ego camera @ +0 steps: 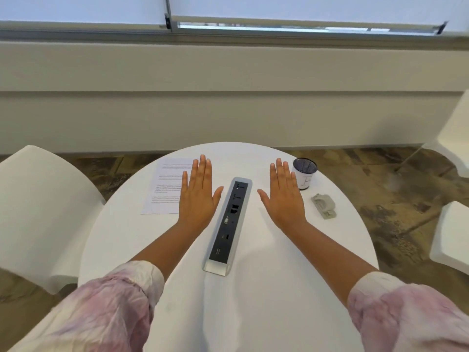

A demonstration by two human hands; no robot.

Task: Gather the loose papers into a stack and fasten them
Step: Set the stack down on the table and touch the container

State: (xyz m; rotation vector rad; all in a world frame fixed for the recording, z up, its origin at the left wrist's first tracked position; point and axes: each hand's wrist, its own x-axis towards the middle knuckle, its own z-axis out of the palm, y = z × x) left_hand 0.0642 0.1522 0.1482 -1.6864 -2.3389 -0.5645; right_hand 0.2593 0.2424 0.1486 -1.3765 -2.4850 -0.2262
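Observation:
Printed white papers lie on the far left part of the round white table; I cannot tell how many sheets there are. My left hand is flat, palm down, fingers together, its outer edge over the papers' right side. My right hand is flat and palm down on the bare table right of the middle, holding nothing. A small grey stapler lies to the right of my right hand, apart from it.
A long grey power and port strip runs down the table's middle between my hands. A white cup with a dark top stands at the far right. White chairs flank the table on both sides.

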